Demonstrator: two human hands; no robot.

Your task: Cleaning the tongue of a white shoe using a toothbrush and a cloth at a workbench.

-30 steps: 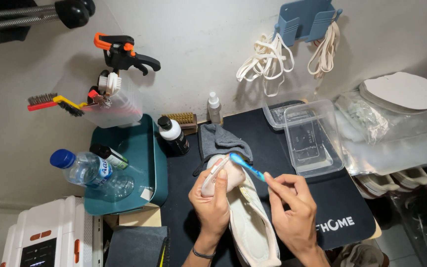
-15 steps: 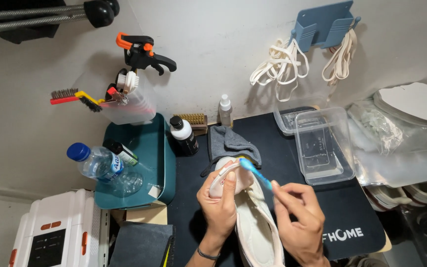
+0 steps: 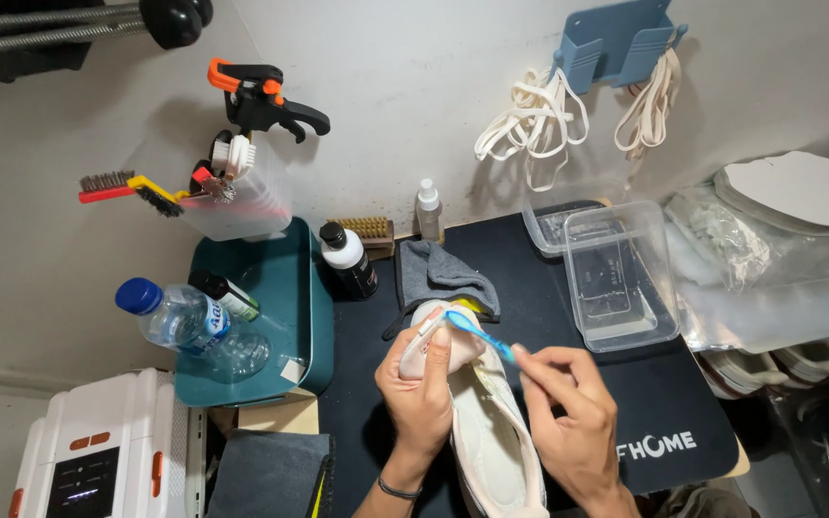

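Observation:
My left hand (image 3: pixel 422 388) grips the toe end of a cream-white shoe (image 3: pixel 491 432) that lies over a black mat (image 3: pixel 549 317). Pinched in the fingers of my right hand (image 3: pixel 568 412) is a blue toothbrush (image 3: pixel 477 332), its head resting on the shoe's toe beside my left fingertips. A grey cloth (image 3: pixel 438 278) lies crumpled just behind the shoe.
A teal tray (image 3: pixel 290 288) at the left holds a water bottle (image 3: pixel 179 317) and a small dark bottle (image 3: pixel 232 295). A black bottle (image 3: pixel 347 259), a wooden brush (image 3: pixel 367 230) and a small spray bottle (image 3: pixel 428 206) stand by the wall. Clear plastic tubs (image 3: pixel 616 278) sit at the right. White laces (image 3: pixel 530 120) hang on the wall.
The view has shifted, so everything sits lower and further right in frame. Both hands stay on the shoe, with the toothbrush head still at the toe.

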